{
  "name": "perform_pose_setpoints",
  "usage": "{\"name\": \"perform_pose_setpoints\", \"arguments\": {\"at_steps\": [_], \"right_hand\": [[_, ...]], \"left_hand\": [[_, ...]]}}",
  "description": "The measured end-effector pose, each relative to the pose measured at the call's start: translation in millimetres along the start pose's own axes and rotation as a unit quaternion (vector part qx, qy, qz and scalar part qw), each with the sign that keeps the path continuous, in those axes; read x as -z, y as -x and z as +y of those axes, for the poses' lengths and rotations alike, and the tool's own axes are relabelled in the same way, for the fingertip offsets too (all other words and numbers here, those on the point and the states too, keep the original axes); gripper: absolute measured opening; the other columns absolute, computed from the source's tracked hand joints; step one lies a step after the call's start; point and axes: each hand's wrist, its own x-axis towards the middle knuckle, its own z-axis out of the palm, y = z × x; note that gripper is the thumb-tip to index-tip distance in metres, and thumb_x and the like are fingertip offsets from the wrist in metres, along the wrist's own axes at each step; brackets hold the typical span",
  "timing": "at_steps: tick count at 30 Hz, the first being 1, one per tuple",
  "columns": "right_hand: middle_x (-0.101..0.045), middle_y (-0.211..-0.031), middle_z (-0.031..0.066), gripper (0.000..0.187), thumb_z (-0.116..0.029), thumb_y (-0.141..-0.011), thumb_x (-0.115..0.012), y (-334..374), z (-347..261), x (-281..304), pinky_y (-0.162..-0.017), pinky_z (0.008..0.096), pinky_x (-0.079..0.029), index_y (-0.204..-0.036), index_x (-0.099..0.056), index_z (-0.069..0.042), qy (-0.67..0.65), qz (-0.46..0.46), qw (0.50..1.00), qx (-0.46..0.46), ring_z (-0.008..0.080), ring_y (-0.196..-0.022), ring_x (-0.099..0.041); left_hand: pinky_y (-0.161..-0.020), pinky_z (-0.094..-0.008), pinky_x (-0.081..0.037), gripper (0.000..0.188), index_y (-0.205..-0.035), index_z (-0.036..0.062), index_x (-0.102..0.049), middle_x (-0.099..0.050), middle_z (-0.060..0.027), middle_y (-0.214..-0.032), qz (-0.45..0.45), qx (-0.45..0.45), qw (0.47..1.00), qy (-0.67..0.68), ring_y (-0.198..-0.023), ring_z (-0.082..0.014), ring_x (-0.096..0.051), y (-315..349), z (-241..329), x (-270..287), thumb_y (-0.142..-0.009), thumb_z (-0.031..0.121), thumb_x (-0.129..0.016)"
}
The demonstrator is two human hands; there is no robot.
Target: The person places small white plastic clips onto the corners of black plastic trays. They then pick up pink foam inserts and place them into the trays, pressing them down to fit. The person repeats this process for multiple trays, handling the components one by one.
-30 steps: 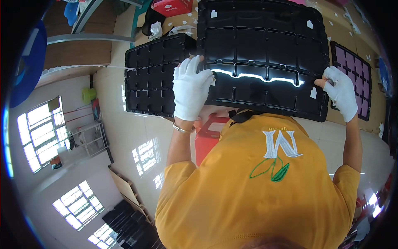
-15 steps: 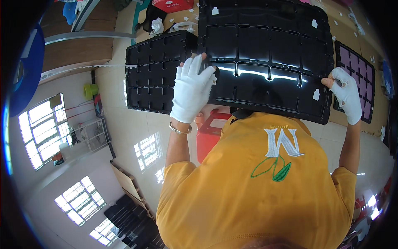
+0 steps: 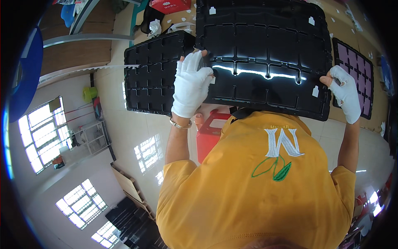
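Note:
A large black plastic tray (image 3: 265, 45) with moulded ribs lies in front of me. White bottle-shaped labels sit near its corners, such as the near right label (image 3: 316, 91). My left hand (image 3: 190, 87), in a white glove with bare fingertips, rests over the tray's left edge, fingers stretched out. Its thumb touches a white label (image 3: 213, 79), partly covered, at the tray's near left. My right hand (image 3: 346, 93), gloved likewise, pinches the tray's right edge between thumb and curled fingers. Whether a clear film lies under the left fingers cannot be made out.
Another black tray (image 3: 151, 74) stands to the left, and a black-rimmed tray with purple cells (image 3: 355, 76) lies right. A red plastic container (image 3: 209, 137) is beside my body. A red box (image 3: 170, 6) and crumpled white paper (image 3: 155, 28) lie at the back; white scraps dot the cardboard.
The left hand's thumb has drawn in toward the label and its fingers have come a little closer together. The large tray has shifted slightly, with the right hand still on its edge.

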Motion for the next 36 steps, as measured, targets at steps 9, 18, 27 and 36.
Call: {"name": "perform_pose_setpoints", "arguments": {"at_steps": [9,18,27,36], "right_hand": [[-0.043,-0.071,-0.0022,0.026,-0.019,-0.082,-0.073,12.0,18.2,-1.0,-0.061,0.0227,-0.031,-0.076,-0.053,-0.004,-0.031,0.026,0.999,-0.021,0.0066,-0.067,-0.038],[-0.042,-0.072,-0.0011,0.026,-0.016,-0.081,-0.072,5.8,4.8,4.3,-0.061,0.0234,-0.031,-0.077,-0.051,-0.001,-0.031,0.049,0.998,0.011,0.0075,-0.067,-0.038],[-0.043,-0.069,-0.0010,0.025,-0.016,-0.080,-0.073,15.5,13.4,7.8,-0.059,0.0244,-0.031,-0.075,-0.053,-0.002,-0.042,0.077,0.996,-0.003,0.0075,-0.065,-0.038],[-0.045,-0.069,0.0003,0.027,-0.020,-0.079,-0.074,16.4,8.5,5.5,-0.058,0.0258,-0.032,-0.075,-0.054,-0.003,-0.052,0.083,0.995,-0.026,0.0093,-0.064,-0.040]], "left_hand": [[-0.104,-0.0511,-0.039,0.021,-0.082,0.0076,-0.065,-0.057,-0.0146,-0.124,0.117,0.024,0.993,0.009,-0.117,-0.0338,-0.055,31.5,0.4,-6.2,-0.067,-0.005,-0.069],[-0.073,-0.0238,-0.051,0.016,-0.098,-0.0028,-0.065,-0.068,-0.0047,-0.083,0.186,0.173,0.905,0.342,-0.079,-0.0090,-0.063,-64.6,-50.8,8.8,-0.082,-0.001,-0.063],[-0.081,-0.0388,-0.051,0.022,-0.097,0.0101,-0.072,-0.070,-0.0113,-0.094,-0.060,0.042,0.996,-0.045,-0.090,-0.0306,-0.066,-179.1,-85.8,-29.6,-0.082,0.024,-0.066],[-0.084,-0.0415,-0.050,0.024,-0.098,0.0110,-0.073,-0.069,-0.0120,-0.096,-0.127,0.034,0.988,-0.085,-0.093,-0.0317,-0.065,-191.0,-78.8,-25.5,-0.080,0.026,-0.066]]}}
